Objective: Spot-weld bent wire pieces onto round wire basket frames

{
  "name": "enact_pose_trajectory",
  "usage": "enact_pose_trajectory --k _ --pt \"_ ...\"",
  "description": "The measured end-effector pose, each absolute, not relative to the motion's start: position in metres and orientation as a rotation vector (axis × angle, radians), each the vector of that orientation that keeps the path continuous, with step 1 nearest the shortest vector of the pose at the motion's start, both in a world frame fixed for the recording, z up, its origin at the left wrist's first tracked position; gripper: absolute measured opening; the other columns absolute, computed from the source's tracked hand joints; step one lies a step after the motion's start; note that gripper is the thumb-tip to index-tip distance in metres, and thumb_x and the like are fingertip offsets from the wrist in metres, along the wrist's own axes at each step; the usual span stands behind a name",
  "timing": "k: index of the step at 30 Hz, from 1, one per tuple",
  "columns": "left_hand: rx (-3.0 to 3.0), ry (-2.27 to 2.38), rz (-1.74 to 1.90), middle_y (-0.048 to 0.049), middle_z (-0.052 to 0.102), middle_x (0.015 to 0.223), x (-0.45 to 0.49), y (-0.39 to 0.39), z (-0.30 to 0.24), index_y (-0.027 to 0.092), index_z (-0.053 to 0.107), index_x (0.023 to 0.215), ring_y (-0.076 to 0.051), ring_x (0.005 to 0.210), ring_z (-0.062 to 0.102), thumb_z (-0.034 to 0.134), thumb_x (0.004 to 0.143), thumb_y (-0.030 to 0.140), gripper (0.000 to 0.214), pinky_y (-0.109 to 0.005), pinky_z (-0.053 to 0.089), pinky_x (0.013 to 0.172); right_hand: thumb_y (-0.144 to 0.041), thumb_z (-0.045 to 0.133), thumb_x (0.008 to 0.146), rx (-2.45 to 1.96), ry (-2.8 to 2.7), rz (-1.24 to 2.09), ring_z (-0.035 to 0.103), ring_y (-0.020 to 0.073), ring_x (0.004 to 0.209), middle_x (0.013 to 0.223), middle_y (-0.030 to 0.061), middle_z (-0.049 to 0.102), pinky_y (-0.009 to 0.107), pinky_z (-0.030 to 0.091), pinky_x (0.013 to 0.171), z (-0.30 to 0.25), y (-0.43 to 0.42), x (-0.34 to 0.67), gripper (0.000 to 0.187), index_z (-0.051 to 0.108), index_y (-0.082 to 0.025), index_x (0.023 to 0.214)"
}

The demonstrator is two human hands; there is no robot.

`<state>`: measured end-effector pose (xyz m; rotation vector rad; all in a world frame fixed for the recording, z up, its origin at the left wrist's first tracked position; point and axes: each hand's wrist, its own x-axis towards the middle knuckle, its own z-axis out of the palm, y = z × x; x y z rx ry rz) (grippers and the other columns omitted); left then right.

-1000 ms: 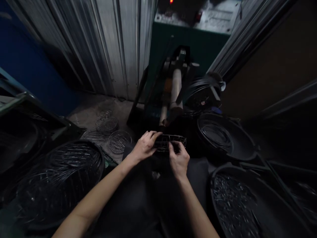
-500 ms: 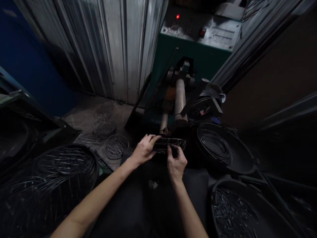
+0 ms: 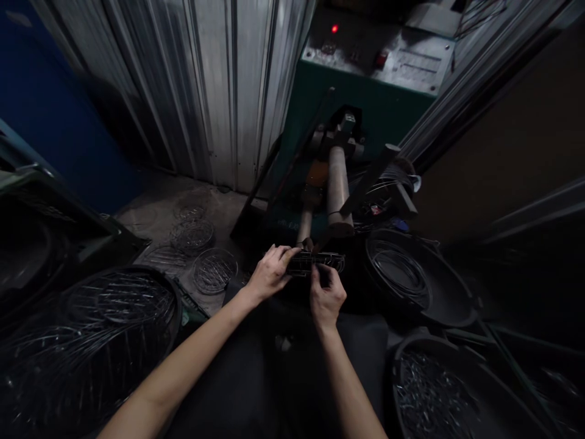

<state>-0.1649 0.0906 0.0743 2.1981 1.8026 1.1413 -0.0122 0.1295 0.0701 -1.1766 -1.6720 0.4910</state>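
Observation:
A round metal wire frame (image 3: 337, 263) is held edge-on at the lower end of a green machine's arms. My left hand (image 3: 269, 272) grips its left side, thumb along the top and fingers behind. My right hand (image 3: 327, 297) is closed in a pinch at the near edge of the frame. Whatever lies between those fingertips is too small and dark to make out. Just above the frame are the thick upper metal arm (image 3: 338, 183) and the thinner lower arm (image 3: 305, 225) of the machine.
The green machine (image 3: 365, 91) carries a lit red lamp (image 3: 335, 28). At right are a black tub (image 3: 457, 305) with wire rings and another tub (image 3: 397, 366) of small metal pieces. Wire grilles (image 3: 214, 271) lie on the floor at left, beside a wire-filled container (image 3: 176, 299).
The wire frame has tilted slightly and appears flatter, raised nearer the machine's lower arm. Both hands keep their hold, and the view has shifted a little.

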Motion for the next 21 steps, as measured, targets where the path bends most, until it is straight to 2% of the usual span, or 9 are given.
enact_pose_trajectory --k 9,13,17,21 --pt "2.277 1.908 1.047 -0.0084 0.05 0.12 -0.166 0.092 0.073 0.021 0.035 0.132 -0.022 0.113 0.05 0.058 0.076 0.01 0.061 -0.049 0.031 0.109 -0.039 0.05 0.088 -1.15 -1.67 0.411 0.061 0.0167 0.074 0.08 0.0072 0.065 0.028 0.048 0.07 0.068 0.13 -0.018 0.027 0.063 -0.016 0.085" --pt "2.253 1.944 1.036 -0.0095 0.05 0.118 -0.167 0.095 0.076 0.019 0.038 0.13 -0.024 0.112 0.05 0.061 0.077 0.015 0.059 -0.045 0.039 0.103 -0.038 0.05 0.087 -1.146 -1.716 0.424 0.063 0.0175 0.081 0.088 0.0074 0.067 0.029 0.049 0.077 0.082 0.12 -0.008 0.026 0.065 -0.017 0.091" --pt "2.27 1.832 1.012 -0.0084 0.05 0.117 -0.169 0.079 0.09 0.02 0.038 0.13 -0.023 0.111 0.05 0.062 0.072 0.011 0.063 -0.039 0.044 0.098 -0.042 0.056 0.084 -1.322 -1.649 0.412 0.063 0.0193 0.089 0.101 0.0076 0.067 0.032 0.049 0.082 0.105 0.087 0.065 0.033 0.064 -0.019 0.105" --pt "2.226 1.622 0.837 -0.008 0.052 0.117 -0.159 0.055 0.103 0.018 0.037 0.132 -0.021 0.107 0.053 0.064 0.07 0.015 0.067 -0.034 0.047 0.093 -0.047 0.053 0.081 -1.729 -1.676 0.188 0.064 0.0248 0.088 0.096 0.011 0.068 0.038 0.048 0.083 0.088 0.067 0.191 0.037 0.067 -0.017 0.098"
